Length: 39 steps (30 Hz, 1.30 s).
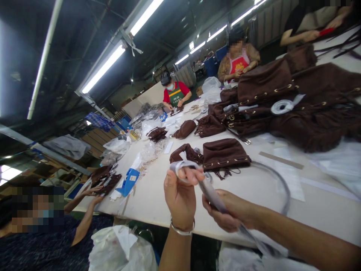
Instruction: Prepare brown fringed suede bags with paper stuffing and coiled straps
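My left hand, with a bangle on its wrist, is raised over the near table edge. A greyish, semi-clear strip is looped round its curled fingers. Just to the right, my right hand is closed on the same strip lower down. From there the strip hangs towards the bottom, and another length curves over the table at the right. Beyond my hands lies a brown bag with metal eyelets. A smaller brown bag beside it is partly hidden behind my left hand.
Brown fringed bags are heaped at the right, with a white coiled strip on them. A blue tape dispenser stands left on the table. Co-workers sit around it, one close at the left. A white plastic bag is below the edge.
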Motion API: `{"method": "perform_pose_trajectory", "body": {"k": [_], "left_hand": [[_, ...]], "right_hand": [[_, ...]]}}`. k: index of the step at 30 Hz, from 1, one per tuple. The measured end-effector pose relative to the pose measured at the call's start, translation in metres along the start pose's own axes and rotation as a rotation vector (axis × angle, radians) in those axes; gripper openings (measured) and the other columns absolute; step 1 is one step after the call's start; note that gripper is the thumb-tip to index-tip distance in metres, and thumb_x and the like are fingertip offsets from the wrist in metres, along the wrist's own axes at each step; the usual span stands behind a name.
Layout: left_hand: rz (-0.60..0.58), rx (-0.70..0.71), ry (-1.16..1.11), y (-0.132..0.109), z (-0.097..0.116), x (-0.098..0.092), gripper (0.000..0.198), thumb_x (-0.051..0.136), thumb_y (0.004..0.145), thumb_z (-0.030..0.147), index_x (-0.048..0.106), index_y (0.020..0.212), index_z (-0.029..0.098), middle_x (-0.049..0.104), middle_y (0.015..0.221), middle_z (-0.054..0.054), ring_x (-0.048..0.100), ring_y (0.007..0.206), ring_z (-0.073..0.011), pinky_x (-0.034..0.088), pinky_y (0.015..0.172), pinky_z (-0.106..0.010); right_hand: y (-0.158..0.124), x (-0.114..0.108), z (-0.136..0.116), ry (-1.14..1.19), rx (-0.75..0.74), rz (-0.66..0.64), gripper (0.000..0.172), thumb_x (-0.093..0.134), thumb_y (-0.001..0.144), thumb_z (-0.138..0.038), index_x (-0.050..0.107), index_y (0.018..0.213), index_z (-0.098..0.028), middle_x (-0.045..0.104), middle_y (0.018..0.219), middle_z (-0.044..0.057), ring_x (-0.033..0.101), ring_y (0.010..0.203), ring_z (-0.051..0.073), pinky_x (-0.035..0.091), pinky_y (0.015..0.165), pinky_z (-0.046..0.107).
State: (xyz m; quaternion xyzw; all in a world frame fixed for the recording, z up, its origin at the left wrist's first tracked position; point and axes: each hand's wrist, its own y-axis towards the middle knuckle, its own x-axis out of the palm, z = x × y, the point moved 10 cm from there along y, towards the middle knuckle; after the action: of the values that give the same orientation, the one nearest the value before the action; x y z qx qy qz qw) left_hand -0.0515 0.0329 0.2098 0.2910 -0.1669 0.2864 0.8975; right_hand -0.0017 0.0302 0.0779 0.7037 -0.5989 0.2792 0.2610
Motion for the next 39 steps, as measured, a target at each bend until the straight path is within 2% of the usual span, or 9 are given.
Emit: {"method": "perform_pose_trajectory", "body": {"k": [5,10,13,18,20,22,26,32,39], "left_hand": [[-0.165,0.175,0.517,0.005,-0.012,0.010,0.031,0.031,0.098,0.034,0.057,0.092,0.020,0.067,0.091,-0.007,0.062,0.098,-0.0238,0.042,0.096,-0.046],[-0.656,0.416,1.289,-0.017,-0.036,0.020,0.021,0.039,0.093,0.021,0.059,0.093,0.016,0.065,0.089,-0.012,0.059,0.087,-0.0245,0.044,0.081,-0.040],[-0.911,0.519,1.459,-0.038,-0.046,0.022,0.017,0.040,0.091,0.022,0.055,0.086,0.016,0.059,0.074,-0.009,0.055,0.070,-0.0226,0.041,0.064,-0.035],[-1.217,0.434,1.639,-0.063,-0.065,0.014,0.011,0.041,0.090,0.018,0.049,0.084,0.020,0.057,0.074,-0.006,0.053,0.069,-0.0222,0.040,0.065,-0.035],[-1.239,0.412,1.723,-0.064,-0.066,0.003,0.012,0.042,0.088,0.013,0.048,0.082,0.021,0.057,0.073,-0.004,0.053,0.067,-0.0222,0.040,0.065,-0.035],[-1.208,0.385,1.786,-0.059,-0.062,-0.008,0.009,0.044,0.087,0.014,0.047,0.083,0.021,0.058,0.074,-0.004,0.054,0.067,-0.0226,0.041,0.063,-0.035],[-1.149,0.356,1.831,-0.049,-0.044,-0.014,0.006,0.047,0.088,0.019,0.047,0.083,0.022,0.059,0.071,-0.003,0.056,0.064,-0.0221,0.042,0.060,-0.034],[-1.129,0.435,1.780,-0.044,0.000,0.006,0.012,0.045,0.091,0.032,0.052,0.086,0.024,0.064,0.073,-0.005,0.061,0.063,-0.0219,0.045,0.052,-0.032],[-1.064,0.587,1.790,-0.054,0.054,0.023,0.020,0.048,0.089,0.042,0.055,0.078,0.027,0.061,0.061,-0.002,0.056,0.053,-0.0209,0.045,0.049,-0.033]], "right_hand": [[-0.004,0.016,0.009,0.193,0.067,-0.293,0.017,0.048,0.092,-0.036,0.049,0.087,-0.020,0.048,0.040,-0.008,0.026,0.025,0.008,0.034,0.030,0.018],[-0.025,0.020,0.004,0.382,0.164,-0.525,0.024,0.046,0.094,-0.043,0.041,0.084,-0.021,0.050,0.040,-0.010,0.027,0.023,0.007,0.043,0.037,0.020],[-0.033,0.014,0.012,0.410,0.233,-0.562,0.028,0.034,0.097,-0.047,0.038,0.084,-0.022,0.050,0.039,-0.010,0.030,0.021,0.008,0.049,0.042,0.024],[-0.047,-0.009,0.039,0.183,0.378,-0.450,0.027,0.038,0.094,-0.046,0.042,0.085,-0.021,0.049,0.039,-0.009,0.035,0.024,0.010,0.052,0.048,0.031],[-0.054,-0.028,0.039,-0.070,0.384,-0.247,0.033,0.042,0.092,-0.051,0.049,0.089,-0.018,0.054,0.047,-0.006,0.044,0.031,0.011,0.051,0.050,0.031],[-0.065,-0.047,0.017,-0.428,0.264,0.027,0.041,0.039,0.094,-0.054,0.054,0.098,-0.016,0.063,0.062,0.000,0.058,0.050,0.013,0.050,0.059,0.029],[-0.098,-0.033,-0.031,-1.091,0.006,0.374,0.043,0.050,0.092,-0.047,0.046,0.126,-0.021,0.067,0.092,0.005,0.061,0.086,0.019,0.044,0.076,0.029],[-0.112,-0.015,-0.035,-1.477,-0.100,0.567,0.016,0.043,0.095,-0.022,0.053,0.106,-0.019,0.062,0.091,0.006,0.056,0.081,0.018,0.040,0.073,0.029],[-0.113,0.003,-0.082,-1.535,-0.258,0.414,0.017,0.047,0.091,-0.013,0.061,0.101,-0.019,0.060,0.105,0.007,0.055,0.094,0.017,0.044,0.080,0.028]]}}
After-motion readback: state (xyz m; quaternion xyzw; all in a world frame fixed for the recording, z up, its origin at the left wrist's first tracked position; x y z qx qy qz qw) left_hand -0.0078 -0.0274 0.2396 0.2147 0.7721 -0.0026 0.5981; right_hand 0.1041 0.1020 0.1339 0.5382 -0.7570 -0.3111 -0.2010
